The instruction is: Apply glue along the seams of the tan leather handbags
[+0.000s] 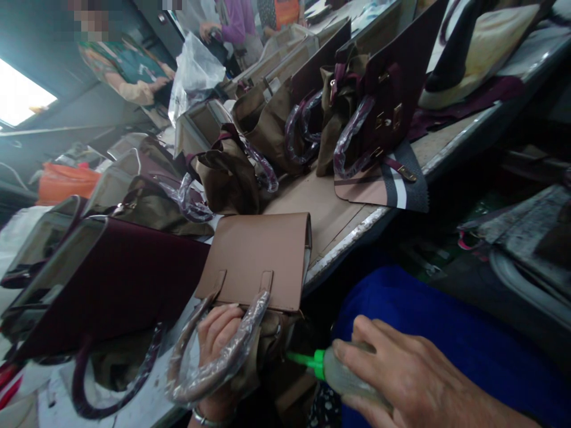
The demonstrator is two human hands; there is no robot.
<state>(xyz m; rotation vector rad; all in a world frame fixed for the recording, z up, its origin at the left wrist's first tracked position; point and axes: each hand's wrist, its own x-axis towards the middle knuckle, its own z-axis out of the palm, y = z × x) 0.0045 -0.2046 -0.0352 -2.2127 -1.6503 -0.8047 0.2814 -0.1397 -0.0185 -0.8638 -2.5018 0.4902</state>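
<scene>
A tan handbag [267, 244] lies upside down at the table's edge, its plastic-wrapped handle [218, 371] looping toward me. My left hand [220, 333] reaches through that handle, fingers curled against the bag at its brown lining [250, 365]; part of the hand is hidden behind the handle. In my right hand [392, 371] is a translucent squeeze bottle [348, 371] with a green nozzle. The nozzle tip points left at the bag's opening, close to the lining; whether it touches I cannot tell.
Dark maroon handbags [120, 279] stand at left, more [392, 101] along the table's far side. A striped flap [388, 187] overhangs the table edge [352, 241]. Blue cloth [392, 297] covers my lap. A person in a green vest [134, 65] stands at the back left.
</scene>
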